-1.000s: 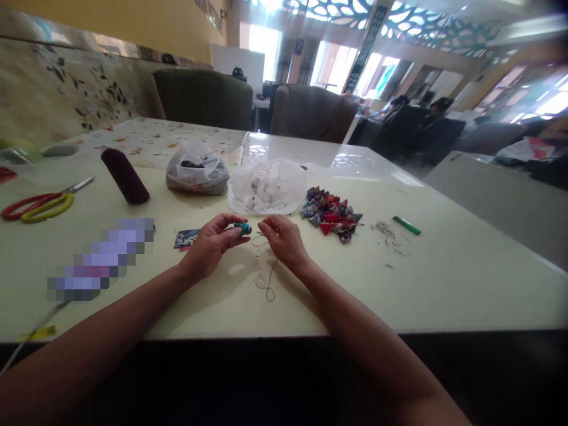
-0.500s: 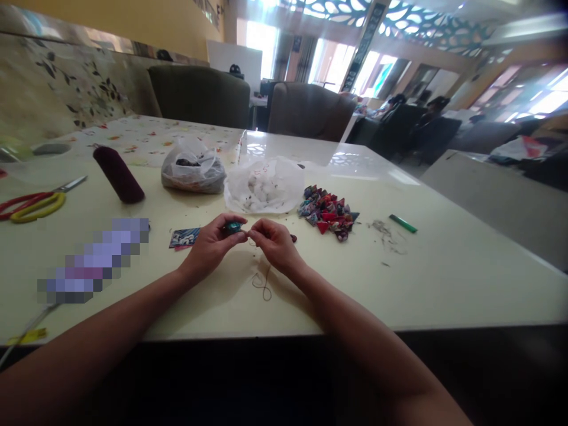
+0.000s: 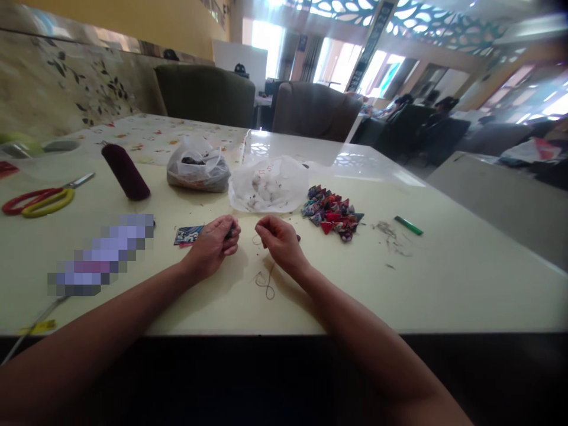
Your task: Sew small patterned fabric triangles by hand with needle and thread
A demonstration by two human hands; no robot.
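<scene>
My left hand [image 3: 213, 242] is closed around a small dark teal fabric piece [image 3: 229, 231], and most of it is hidden by the fingers. A short gap to the right, my right hand [image 3: 279, 241] has thumb and forefinger pinched together on a thin brown thread [image 3: 267, 290]. The thread loops beside the fingertips and curls on the table below; a needle cannot be made out. A patterned fabric square [image 3: 186, 235] lies flat, partly behind my left hand. Right of my right hand is a pile of small stuffed fabric triangles [image 3: 335, 214], with one small dark red piece [image 3: 298, 238] near the knuckles.
Behind my hands sit a white plastic bag with stuffing [image 3: 268, 186] and a greyish bag [image 3: 197, 168]. A maroon thread spool [image 3: 126, 171], scissors [image 3: 48, 199] and a blurred-out object [image 3: 104, 257] are at left. A green cutter [image 3: 408, 225] lies beside thread scraps [image 3: 390, 232] at right.
My hands have drawn apart from near touching. My left fingers have curled more tightly over the teal fabric piece, and the right hand keeps its pinch. The view has shifted slightly.
</scene>
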